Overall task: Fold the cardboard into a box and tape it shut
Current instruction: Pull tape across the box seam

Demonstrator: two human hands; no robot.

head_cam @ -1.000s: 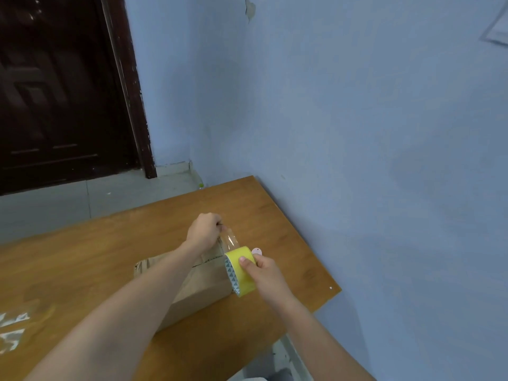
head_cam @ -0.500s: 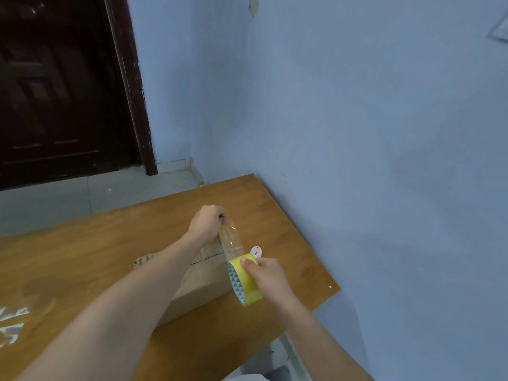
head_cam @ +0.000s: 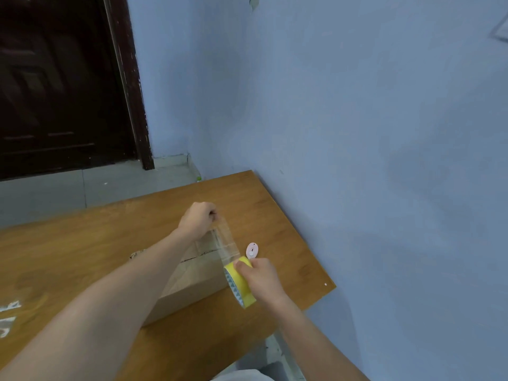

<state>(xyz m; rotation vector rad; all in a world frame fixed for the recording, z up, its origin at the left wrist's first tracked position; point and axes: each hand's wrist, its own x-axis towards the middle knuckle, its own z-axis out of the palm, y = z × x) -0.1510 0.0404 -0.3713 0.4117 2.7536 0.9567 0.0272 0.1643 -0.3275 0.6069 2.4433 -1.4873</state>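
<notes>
1. One blue wall (head_cam: 357, 133) runs along the right side, with one dark door (head_cam: 55, 92) at the upper left.
2. One wooden table (head_cam: 82, 257) butts against that wall.
3. One cardboard box (head_cam: 192, 284) lies on the table near its right end, closed flaps facing up; the left forearm crosses over it.
4. One left hand (head_cam: 196, 220) hovers over the far end of the box, fingers curled tight together, pinching the free end of the tape strip.
5. One right hand (head_cam: 261, 279) sits at the box's near right corner, fingers and thumb wrapped around the roll.
6. One yellow tape roll (head_cam: 240, 284), held on edge, is just beside the box's right side.
7. One clear tape strip (head_cam: 226, 243) stretches taut between roll and left hand, above the box top.
8. One small pink oval object (head_cam: 252, 250) lies on the table just beyond the roll.
9. Two pale scraps (head_cam: 8, 317) lie at the table's left edge; what they are cannot be told.
</notes>
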